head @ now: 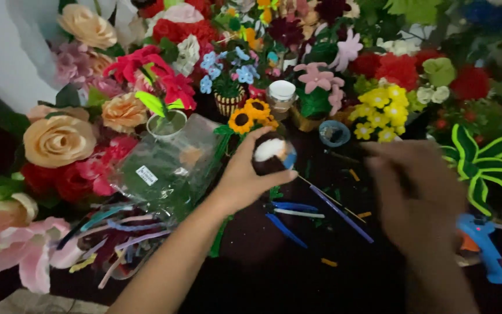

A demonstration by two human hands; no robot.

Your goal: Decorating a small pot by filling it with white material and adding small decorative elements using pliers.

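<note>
We see our left hand [240, 179] gripping a small dark ball with a white patch [271, 154] above a dark table [274, 273] crowded with handmade flowers, while our blurred right hand [416, 195], grip unclear, hovers beside a blue glue gun [486, 244].

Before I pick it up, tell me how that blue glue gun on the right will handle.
The blue glue gun looks like rigid plastic, so it should lift stiffly, without flexing. It lies on its side on the dark table, so it probably won't roll. Its nozzle end is hidden behind the blurred right hand, so whether glue sticks there is unclear.
</note>
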